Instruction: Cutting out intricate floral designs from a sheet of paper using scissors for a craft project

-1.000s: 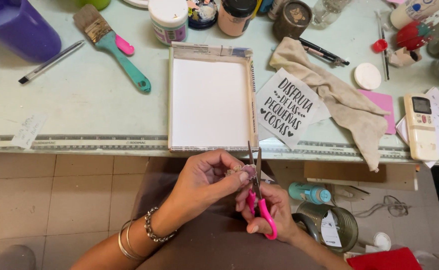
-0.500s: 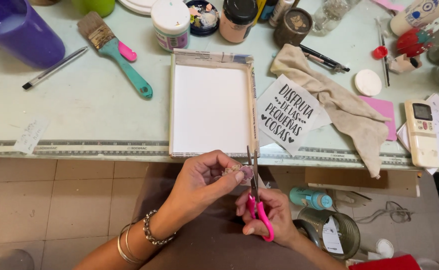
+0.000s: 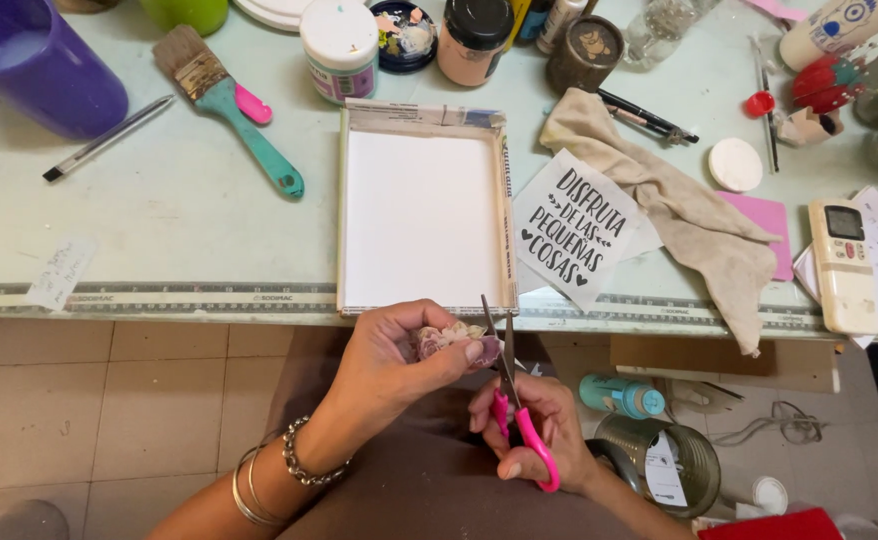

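Your left hand (image 3: 399,365) pinches a small floral paper scrap (image 3: 446,338) between thumb and fingers, just below the table edge (image 3: 209,298). Your right hand (image 3: 534,425) has its fingers curled through the pink-handled scissors (image 3: 515,405), and the blades are a little open, right at the scrap. Above your hands, a white tray (image 3: 424,215) lies on the table. A teal paintbrush (image 3: 229,105) lies to its left, and a beige cloth (image 3: 679,205) to its right.

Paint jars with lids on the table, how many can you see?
3. A white-lidded jar stands at the top edge, a black-lidded one to its right, and a brown one right of that. More may sit beyond the frame's upper edge.
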